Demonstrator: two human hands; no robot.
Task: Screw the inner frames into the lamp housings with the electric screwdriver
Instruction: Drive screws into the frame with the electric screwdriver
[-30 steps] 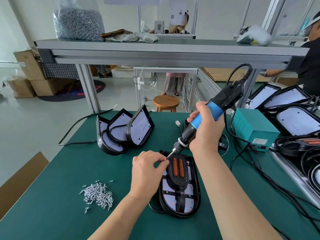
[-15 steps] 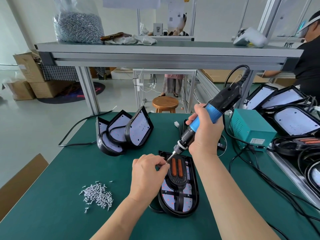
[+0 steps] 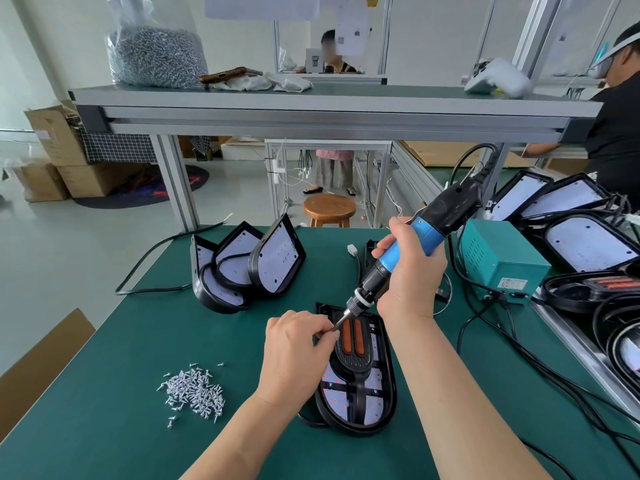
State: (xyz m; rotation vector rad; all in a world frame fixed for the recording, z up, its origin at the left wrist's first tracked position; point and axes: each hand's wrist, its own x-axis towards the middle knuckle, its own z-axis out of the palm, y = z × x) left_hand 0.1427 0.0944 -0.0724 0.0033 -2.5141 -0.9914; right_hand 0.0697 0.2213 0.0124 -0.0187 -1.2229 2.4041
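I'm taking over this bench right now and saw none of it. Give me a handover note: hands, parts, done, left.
Right hand grips the blue-and-black corded electric screwdriver, bit at the top left of the black orange-striped inner frame.
Left hand pinches what looks like a small silver screw at the bit tip.
Frame sits in the black lamp housing, flat on the green table; loose screw pile to its left.
Done: frame seated. Left: drive the screws; three more housings lean behind.

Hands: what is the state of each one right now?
Left hand: pinches something tiny, likely a screw, at the screwdriver tip.
Right hand: grips the screwdriver.
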